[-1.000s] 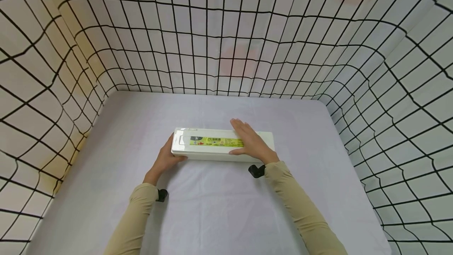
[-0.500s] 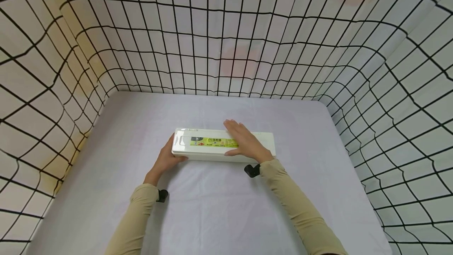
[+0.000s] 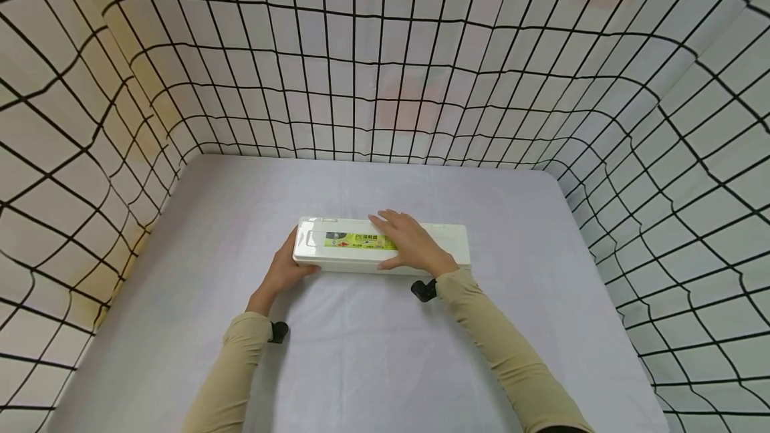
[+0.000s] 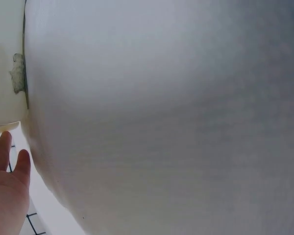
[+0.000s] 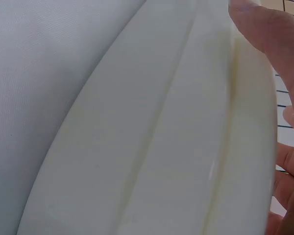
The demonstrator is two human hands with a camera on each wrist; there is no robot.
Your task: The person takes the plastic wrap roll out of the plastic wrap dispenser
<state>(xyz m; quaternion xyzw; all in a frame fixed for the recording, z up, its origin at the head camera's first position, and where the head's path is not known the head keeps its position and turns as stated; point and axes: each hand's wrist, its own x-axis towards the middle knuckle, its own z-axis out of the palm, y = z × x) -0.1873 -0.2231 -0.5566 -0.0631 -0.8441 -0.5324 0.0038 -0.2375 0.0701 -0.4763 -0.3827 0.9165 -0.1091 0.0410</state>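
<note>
A long white cling film box (image 3: 345, 256) with a yellow-green label (image 3: 355, 240) lies crosswise on the white cloth. My left hand (image 3: 284, 270) grips its left end, thumb along the front side and fingers round the end, mostly out of sight. On the lid rests my right hand (image 3: 412, 246), fingers extended toward the far edge and thumb at the front edge, covering the label's right part. In the left wrist view a corner of the box (image 4: 4, 93) shows a grey-green mark. The right wrist view has my thumb (image 5: 269, 34) touching the box's upper edge.
White cloth covers the table (image 3: 361, 366). Black netting (image 3: 385, 72) rises along the back and both sides, before pale walls. Small black devices (image 3: 279, 332) are worn at both wrists.
My right hand has slid left along the lid, covering more of the label, and its fingertips have drawn slightly nearer. The left hand and the cling film box have stayed put.
</note>
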